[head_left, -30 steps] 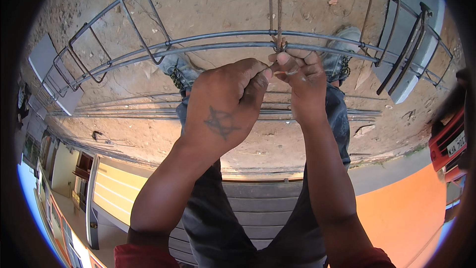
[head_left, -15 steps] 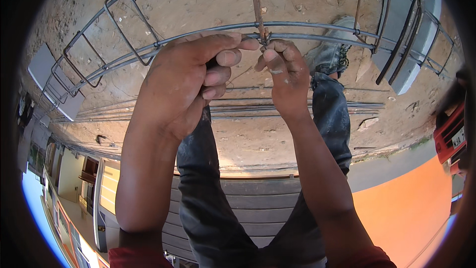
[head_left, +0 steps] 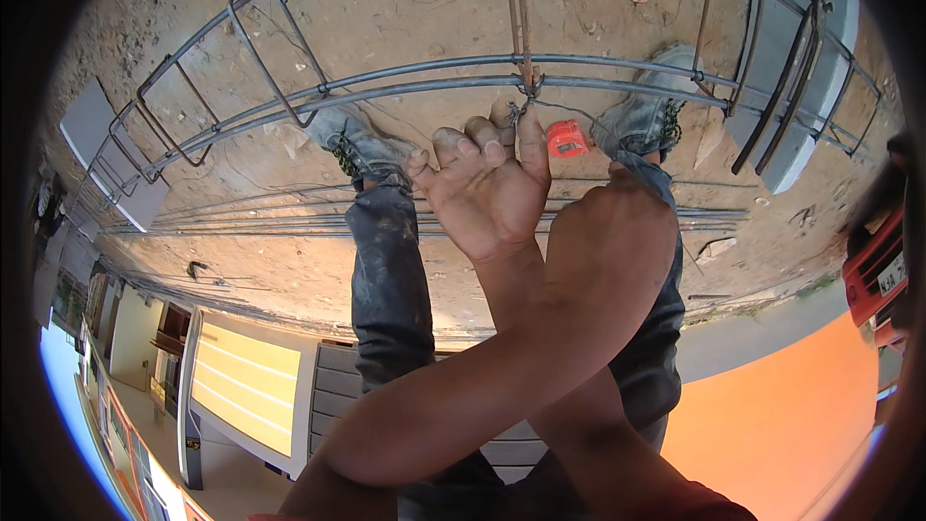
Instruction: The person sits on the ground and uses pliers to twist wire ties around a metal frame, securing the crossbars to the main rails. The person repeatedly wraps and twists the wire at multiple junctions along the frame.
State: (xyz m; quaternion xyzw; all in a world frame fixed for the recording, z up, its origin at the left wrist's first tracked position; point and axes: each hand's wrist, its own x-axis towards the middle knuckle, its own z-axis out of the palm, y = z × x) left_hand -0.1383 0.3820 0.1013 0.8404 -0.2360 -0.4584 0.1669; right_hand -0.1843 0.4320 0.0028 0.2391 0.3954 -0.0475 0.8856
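Observation:
My forearms are crossed, the left one over the right. My right hand (head_left: 487,178) is palm up, its thumb and forefinger closed on a short twisted end of thin tie wire (head_left: 518,113) just below a joint of the steel rebar cage (head_left: 424,89). There an upright rusty bar (head_left: 521,14) meets two long grey bars. Another length of the wire runs right from the knot toward my left hand (head_left: 617,236). That hand is closed in a fist, back toward me, its fingertips hidden; the wire seems to end in its grip.
A red tape measure (head_left: 567,139) lies on the dirt between my shoes. Square stirrups (head_left: 275,53) stand along the cage, and dark bent bars (head_left: 796,82) hang on its right part, near a grey slab (head_left: 805,135). Several loose bars (head_left: 289,224) lie across the ground.
My left hand has swung across to the right over my right forearm. My right hand has shifted left and turned palm up. The tape measure and my left shoe have come into sight.

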